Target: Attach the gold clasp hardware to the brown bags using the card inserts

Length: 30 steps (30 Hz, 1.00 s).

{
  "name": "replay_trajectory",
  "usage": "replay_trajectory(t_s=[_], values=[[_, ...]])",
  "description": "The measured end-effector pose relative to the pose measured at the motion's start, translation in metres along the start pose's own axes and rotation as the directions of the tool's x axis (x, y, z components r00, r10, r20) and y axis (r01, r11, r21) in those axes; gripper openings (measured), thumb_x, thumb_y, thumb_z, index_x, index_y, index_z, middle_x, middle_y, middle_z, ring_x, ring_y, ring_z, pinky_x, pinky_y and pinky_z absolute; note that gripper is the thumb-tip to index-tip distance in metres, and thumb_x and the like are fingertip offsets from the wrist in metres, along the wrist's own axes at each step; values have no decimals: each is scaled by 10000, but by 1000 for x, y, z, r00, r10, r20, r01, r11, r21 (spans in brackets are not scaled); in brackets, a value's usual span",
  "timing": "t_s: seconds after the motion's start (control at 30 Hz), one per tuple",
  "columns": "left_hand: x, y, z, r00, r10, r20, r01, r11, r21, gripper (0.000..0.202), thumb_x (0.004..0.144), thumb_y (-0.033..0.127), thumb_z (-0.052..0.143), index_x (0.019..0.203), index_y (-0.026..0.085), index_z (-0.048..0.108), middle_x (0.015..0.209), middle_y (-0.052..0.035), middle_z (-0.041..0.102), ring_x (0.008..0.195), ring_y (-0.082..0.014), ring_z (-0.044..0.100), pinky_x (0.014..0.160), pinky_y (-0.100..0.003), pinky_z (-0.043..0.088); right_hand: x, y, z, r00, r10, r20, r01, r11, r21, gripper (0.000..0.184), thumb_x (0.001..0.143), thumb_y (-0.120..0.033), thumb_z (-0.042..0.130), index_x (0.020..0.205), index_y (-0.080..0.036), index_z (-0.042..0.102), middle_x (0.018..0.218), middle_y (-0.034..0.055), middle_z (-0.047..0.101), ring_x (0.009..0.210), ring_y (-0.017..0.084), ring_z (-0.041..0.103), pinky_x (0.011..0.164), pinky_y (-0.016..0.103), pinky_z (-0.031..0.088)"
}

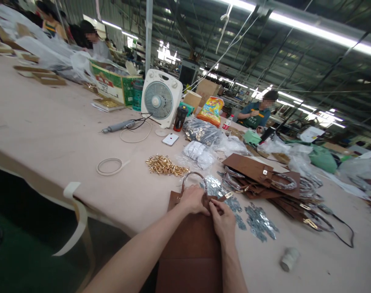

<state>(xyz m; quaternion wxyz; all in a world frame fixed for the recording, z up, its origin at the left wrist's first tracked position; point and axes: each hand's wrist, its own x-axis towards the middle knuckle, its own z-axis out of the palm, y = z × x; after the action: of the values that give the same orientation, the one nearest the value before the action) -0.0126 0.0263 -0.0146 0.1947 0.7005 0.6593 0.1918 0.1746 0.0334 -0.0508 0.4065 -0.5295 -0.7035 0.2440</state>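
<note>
A brown leather bag panel (189, 248) lies in front of me and hangs toward my body over the table edge. Its arched handle (195, 174) stands up at the far end. My left hand (194, 200) is closed over that end beside the handle, thumb pressed on the leather. Thumb and fingertips of my right hand (223, 217) pinch the panel near its right corner; any small part between them is hidden. From this corner a short strap with a gold-coloured metal plate (228, 195) sticks out to the right. Flat grey metal plates (260, 221) lie in piles beyond my right hand.
Gold-coloured fittings (165, 165) lie heaped ahead. Brown bag pieces (261, 175) are stacked right, near a small cylinder (289, 259). A tape roll (108, 167), electric screwdriver (118, 126), phone (170, 139) and fan (161, 97) sit farther back. A co-worker (255, 112) is across the table.
</note>
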Motion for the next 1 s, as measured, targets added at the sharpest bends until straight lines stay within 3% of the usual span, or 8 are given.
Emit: replay_trajectory(t_s=[0.1, 0.23, 0.4, 0.5, 0.7, 0.83, 0.9, 1.0], values=[[-1, -1, 1, 1000, 12, -24, -13, 1000, -24, 737, 565, 734, 870, 1024, 193, 670, 1121, -132, 688, 1061, -373, 675, 896, -422, 543, -2, 4, -3, 998, 26, -57, -19, 992, 127, 498, 866, -552, 700, 1193, -182, 761, 1044, 103, 750, 845, 236, 707, 800, 358, 583], [-2, -3, 3, 998, 29, -54, -33, 996, -80, 717, 549, 692, 908, 1007, 198, 662, 1104, -121, 690, 1048, -366, 678, 885, -412, 542, -1, 5, -5, 988, 101, -119, -76, 977, 198, 844, 767, -530, 835, 1478, -180, 543, 1228, 128, 709, 923, 257, 733, 816, 369, 616], [-5, -5, 4, 994, 62, -90, -75, 985, -153, 737, 534, 630, 947, 1062, 207, 656, 1140, -104, 683, 1070, -360, 671, 893, -404, 542, 1, 1, -7, 988, 127, 92, -155, 887, 434, 984, 806, -497, 834, 1595, -175, 341, 1223, 135, 743, 1129, 305, 728, 1008, 451, 587], [-6, -6, 5, 988, 104, -111, -121, 979, -163, 752, 558, 609, 948, 1123, 214, 645, 1181, -94, 664, 1098, -345, 662, 924, -397, 535, 0, 0, -10, 982, 122, 144, -174, 877, 448, 958, 817, -508, 824, 1594, -204, 354, 1212, 115, 753, 1148, 304, 724, 1018, 464, 583], [-10, -5, 5, 987, 121, -109, -135, 983, -126, 723, 586, 612, 939, 1094, 189, 646, 1157, -100, 633, 1051, -339, 659, 907, -415, 539, -1, -2, -11, 993, 60, 99, -94, 918, 386, 824, 832, -516, 805, 1520, -203, 476, 1082, 88, 765, 1021, 292, 754, 959, 447, 605], [-20, -1, -6, 975, 177, -132, -194, 972, -131, 625, 668, 548, 919, 1100, 192, 642, 1190, -102, 617, 1084, -318, 640, 941, -410, 538, -3, -5, -11, 998, 48, 48, -62, 927, 370, 754, 849, -517, 792, 1476, -202, 515, 1012, 72, 746, 958, 281, 746, 942, 438, 603], [-29, 2, -17, 950, 248, -188, -274, 953, -129, 538, 758, 460, 877, 1163, 205, 634, 1243, -107, 610, 1156, -313, 615, 1008, -418, 520, -3, -6, -12, 998, 63, 19, -65, 917, 393, 757, 838, -523, 803, 1466, -209, 520, 1015, 68, 739, 973, 281, 735, 945, 434, 597], [-43, 3, -33, 881, 312, -356, -368, 924, -102, 534, 852, 333, 797, 1330, 249, 575, 1352, -105, 586, 1307, -311, 539, 1139, -455, 449, -3, -7, -15, 996, 89, -31, -67, 895, 441, 766, 805, -528, 834, 1441, -212, 547, 976, 52, 732, 950, 269, 723, 910, 407, 598]])
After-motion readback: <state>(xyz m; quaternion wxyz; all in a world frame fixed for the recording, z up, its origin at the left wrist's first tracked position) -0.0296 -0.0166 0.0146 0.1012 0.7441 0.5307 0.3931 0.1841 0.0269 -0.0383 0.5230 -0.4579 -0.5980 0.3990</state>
